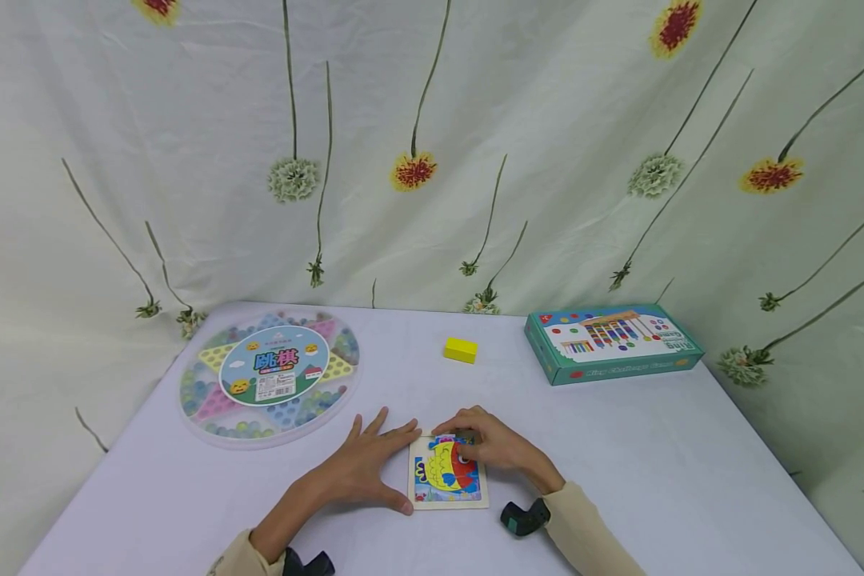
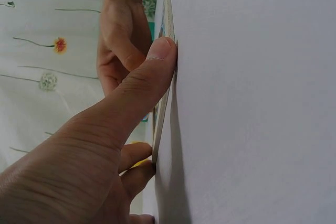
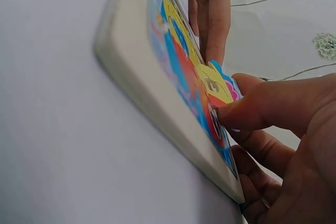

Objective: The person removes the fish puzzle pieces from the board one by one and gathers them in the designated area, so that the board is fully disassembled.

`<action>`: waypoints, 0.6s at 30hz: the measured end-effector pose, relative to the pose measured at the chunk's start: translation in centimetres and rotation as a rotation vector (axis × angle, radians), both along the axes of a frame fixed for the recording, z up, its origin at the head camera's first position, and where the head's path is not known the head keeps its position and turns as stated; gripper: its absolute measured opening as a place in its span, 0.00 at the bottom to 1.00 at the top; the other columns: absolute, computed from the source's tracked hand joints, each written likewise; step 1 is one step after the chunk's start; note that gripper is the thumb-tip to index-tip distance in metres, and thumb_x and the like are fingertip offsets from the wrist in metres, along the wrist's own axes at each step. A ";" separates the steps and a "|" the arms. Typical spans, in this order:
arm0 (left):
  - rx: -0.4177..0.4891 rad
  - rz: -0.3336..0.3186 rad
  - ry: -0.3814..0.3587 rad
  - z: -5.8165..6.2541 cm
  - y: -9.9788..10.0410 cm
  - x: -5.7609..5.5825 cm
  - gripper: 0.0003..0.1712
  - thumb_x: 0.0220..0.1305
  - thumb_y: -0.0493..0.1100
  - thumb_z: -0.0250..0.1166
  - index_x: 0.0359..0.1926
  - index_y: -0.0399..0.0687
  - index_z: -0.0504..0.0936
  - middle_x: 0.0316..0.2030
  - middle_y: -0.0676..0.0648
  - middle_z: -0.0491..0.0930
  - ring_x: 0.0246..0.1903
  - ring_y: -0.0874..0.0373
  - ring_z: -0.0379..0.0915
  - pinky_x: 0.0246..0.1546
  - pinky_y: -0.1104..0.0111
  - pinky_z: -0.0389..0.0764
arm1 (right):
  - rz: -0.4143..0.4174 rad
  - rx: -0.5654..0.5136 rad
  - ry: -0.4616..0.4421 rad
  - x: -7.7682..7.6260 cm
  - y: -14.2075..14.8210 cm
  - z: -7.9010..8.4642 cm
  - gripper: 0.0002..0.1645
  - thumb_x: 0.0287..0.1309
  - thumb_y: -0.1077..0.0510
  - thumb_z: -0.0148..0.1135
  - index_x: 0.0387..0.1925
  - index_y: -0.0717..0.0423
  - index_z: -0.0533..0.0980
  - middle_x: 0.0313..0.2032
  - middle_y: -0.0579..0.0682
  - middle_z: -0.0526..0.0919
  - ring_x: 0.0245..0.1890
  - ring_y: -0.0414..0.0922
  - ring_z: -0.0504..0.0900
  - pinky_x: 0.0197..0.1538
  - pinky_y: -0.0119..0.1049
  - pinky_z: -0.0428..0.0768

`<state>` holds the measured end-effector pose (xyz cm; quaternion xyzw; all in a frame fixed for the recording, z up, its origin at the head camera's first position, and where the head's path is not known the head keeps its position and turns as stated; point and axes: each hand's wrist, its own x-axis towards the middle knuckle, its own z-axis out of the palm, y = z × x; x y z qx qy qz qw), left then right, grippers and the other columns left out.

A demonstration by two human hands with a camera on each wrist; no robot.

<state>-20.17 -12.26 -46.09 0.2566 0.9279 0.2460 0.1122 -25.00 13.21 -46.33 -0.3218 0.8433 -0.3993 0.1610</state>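
Observation:
A square wooden fish puzzle (image 1: 446,504) with a pale frame lies on the white table. My left hand (image 1: 366,464) spans its left side, thumb at the near corner and a fingertip at the far corner. The other left fingers spread out over the cloth. My right hand (image 1: 500,442) bends over the far right part of the picture. Between its thumb and index finger it pinches a small puzzle piece (image 3: 220,85), yellow with red, blue and pink, tilted up from the board in the right wrist view. The fingers partly hide the piece.
A round Chinese checkers set (image 1: 274,364) with marbles lies at the back left. Beyond the puzzle sits a yellow block (image 1: 461,350). A green game box (image 1: 612,344) stands at the back right, before a flowered curtain (image 1: 547,160).

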 end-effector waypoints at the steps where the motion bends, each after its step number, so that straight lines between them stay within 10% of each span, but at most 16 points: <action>1: -0.002 0.000 -0.001 0.0 0.0 0.0 0.59 0.37 0.71 0.73 0.70 0.57 0.64 0.72 0.53 0.58 0.73 0.38 0.32 0.65 0.34 0.28 | -0.003 -0.006 -0.004 0.0 0.0 0.0 0.23 0.57 0.69 0.58 0.54 0.50 0.79 0.45 0.45 0.81 0.49 0.44 0.68 0.52 0.39 0.69; 18: 0.000 0.003 -0.007 0.0 -0.1 0.0 0.59 0.36 0.70 0.74 0.70 0.57 0.65 0.72 0.53 0.58 0.73 0.38 0.32 0.65 0.34 0.28 | -0.036 -0.046 -0.047 0.3 0.2 0.2 0.18 0.58 0.67 0.60 0.51 0.56 0.78 0.42 0.53 0.79 0.45 0.50 0.70 0.50 0.39 0.70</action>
